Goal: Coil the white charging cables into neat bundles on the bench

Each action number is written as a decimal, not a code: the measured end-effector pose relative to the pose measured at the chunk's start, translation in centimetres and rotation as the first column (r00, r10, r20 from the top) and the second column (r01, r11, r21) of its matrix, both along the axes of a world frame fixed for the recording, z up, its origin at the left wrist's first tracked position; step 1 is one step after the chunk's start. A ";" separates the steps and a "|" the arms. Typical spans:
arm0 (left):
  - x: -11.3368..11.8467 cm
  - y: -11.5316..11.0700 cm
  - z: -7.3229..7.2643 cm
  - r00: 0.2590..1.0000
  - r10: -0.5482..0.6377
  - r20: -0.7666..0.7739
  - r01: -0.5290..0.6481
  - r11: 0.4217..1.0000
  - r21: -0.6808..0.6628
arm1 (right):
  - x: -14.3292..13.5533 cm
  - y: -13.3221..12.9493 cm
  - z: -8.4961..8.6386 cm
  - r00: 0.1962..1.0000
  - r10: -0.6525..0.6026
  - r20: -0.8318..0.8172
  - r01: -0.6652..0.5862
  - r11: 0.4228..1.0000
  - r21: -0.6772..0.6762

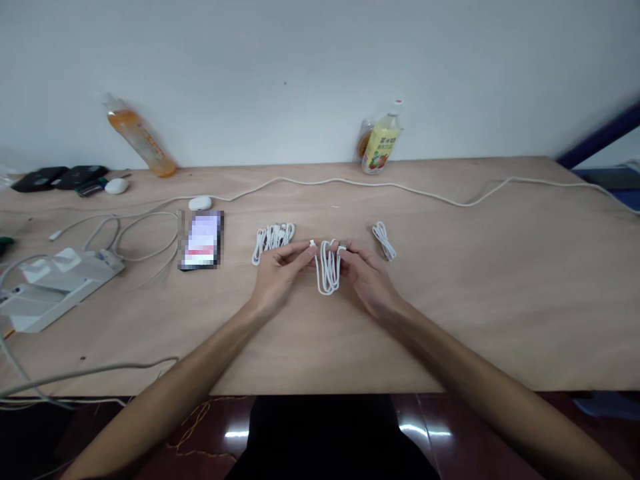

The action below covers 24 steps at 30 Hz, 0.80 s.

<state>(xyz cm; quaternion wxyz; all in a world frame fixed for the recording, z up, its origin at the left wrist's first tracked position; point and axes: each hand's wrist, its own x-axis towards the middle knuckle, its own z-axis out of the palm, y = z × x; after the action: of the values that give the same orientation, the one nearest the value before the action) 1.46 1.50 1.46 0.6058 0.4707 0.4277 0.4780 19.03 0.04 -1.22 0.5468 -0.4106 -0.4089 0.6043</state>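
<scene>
A looped white cable [329, 270] hangs between my two hands over the middle of the table. My left hand [280, 272] pinches one connector end between thumb and fingers. The other end, with its plug, is gripped by my right hand [367, 273]. Just behind my left hand lie several bundled white cables [273, 239], partly hidden by it. Another coiled white cable [384, 241] rests on the table beyond my right hand.
On the wooden table [500, 287], a phone [201, 240] and a white power strip [60, 287] lie left. An orange bottle [143, 141] and a yellow bottle [383, 143] lean against the wall. A long white cord [415, 192] crosses the back.
</scene>
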 end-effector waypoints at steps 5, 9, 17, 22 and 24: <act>0.0 0.1 -0.5 0.997 0.079 -0.026 -0.077 0.995 0.064 | 0.2 -0.2 0.0 0.994 0.108 -0.021 -0.106 0.992 0.075; 0.1 0.1 -0.9 0.994 0.109 -0.019 -0.106 0.988 0.111 | 0.3 -0.5 0.2 0.983 0.180 -0.041 -0.173 0.976 0.133; 0.6 -0.5 -0.7 0.986 -0.161 0.048 0.164 0.983 -0.079 | 0.1 -1.5 0.9 0.981 0.160 0.107 -0.174 0.975 0.141; 0.4 -0.9 -0.4 0.969 -0.239 -0.067 0.228 0.963 -0.144 | 0.3 -1.8 0.9 0.912 0.015 0.410 -0.129 0.959 0.252; 0.4 -1.1 -0.2 0.960 -0.272 -0.070 0.257 0.950 -0.176 | 0.3 -1.9 1.0 0.849 -0.056 0.525 -0.137 0.937 0.321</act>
<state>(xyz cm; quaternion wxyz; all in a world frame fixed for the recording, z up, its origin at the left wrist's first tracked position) 1.87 0.43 1.22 0.6806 0.4937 0.4268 0.3329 19.34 -1.87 -0.26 0.4644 -0.4484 -0.6514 0.3985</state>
